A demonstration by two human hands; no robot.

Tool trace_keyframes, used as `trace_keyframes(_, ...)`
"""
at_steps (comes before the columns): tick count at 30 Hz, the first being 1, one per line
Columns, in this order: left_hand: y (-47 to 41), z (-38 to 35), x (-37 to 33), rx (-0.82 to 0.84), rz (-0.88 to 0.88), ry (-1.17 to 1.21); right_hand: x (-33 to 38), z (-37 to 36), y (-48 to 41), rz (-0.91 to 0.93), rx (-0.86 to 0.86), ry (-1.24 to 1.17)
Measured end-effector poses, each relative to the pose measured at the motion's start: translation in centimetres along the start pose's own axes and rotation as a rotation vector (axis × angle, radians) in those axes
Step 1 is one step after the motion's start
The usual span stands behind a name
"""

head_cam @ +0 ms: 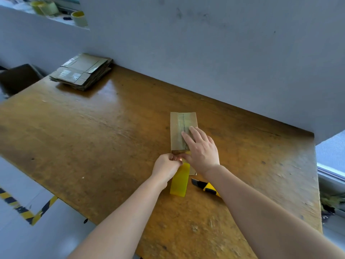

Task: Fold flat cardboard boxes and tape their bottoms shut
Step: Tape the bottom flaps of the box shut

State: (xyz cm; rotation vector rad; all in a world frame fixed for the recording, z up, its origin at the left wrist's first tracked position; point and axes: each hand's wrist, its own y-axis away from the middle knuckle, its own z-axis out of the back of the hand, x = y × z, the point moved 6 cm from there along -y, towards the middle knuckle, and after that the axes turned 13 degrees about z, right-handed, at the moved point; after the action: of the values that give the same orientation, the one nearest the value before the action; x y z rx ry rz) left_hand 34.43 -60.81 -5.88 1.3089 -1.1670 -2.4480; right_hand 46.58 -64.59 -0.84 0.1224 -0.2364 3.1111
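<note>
A small cardboard box [175, 133] stands near the middle of the wooden bench [93, 137], with a strip of tape [181, 121] running along its top face; the right hand [201, 150] lies flat on that strip, fingers [188, 139] straight and close together; the left hand [166, 167], fingers curled, pinches the top of a roll of yellow tape [180, 182] at the box's near edge; a yellow-and-black knife [204, 186] lies just beside the roll; a stack of flat cardboard [82, 71] sits at the far left corner.
</note>
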Motion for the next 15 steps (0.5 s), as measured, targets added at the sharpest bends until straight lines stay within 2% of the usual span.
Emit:
trace_keyframes(6, -0.9, -0.1, -0.2, 0.039, 0.049, -0.008, 0.1, -0.7, -0.6, 0.012, 0.013, 0.091)
trace_keyframes(9, -0.7, -0.7, 0.0, 0.075, 0.046, -0.119, 0.2, -0.7, -1.0, 0.031, 0.028, 0.113)
trace_keyframes(12, -0.4, -0.7, -0.3, 0.042, -0.025, -0.230, 0.3, -0.8, -1.0, 0.010, 0.038, 0.076)
trace_keyframes(15, 0.5, 0.0, -1.5, -0.061, -0.211, -0.455, 0.1, -1.0, -0.9, 0.000, 0.053, 0.039)
